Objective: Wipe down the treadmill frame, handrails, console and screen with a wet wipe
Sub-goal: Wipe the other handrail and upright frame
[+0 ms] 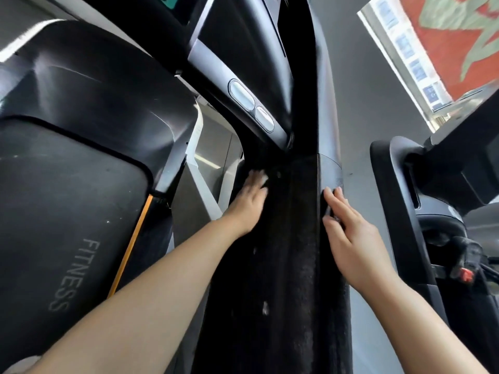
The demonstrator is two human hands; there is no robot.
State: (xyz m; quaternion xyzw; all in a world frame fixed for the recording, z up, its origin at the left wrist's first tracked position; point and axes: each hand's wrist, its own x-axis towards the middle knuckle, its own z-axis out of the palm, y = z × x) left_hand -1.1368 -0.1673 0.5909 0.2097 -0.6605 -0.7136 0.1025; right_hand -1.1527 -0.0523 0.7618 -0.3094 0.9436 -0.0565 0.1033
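My left hand (249,202) presses the soft, limp wet wipe (263,178) under its fingers on the stiff treadmill upright (283,238), while my right hand (351,233) rests flat and open, holding nothing.

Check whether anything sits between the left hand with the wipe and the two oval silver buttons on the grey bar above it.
Nothing visible blocks it. The left hand, with a bit of white wipe at its blurred fingertips, is on the dark upright; only bare dark frame lies between it and the oval buttons. The right hand rests off to the side.
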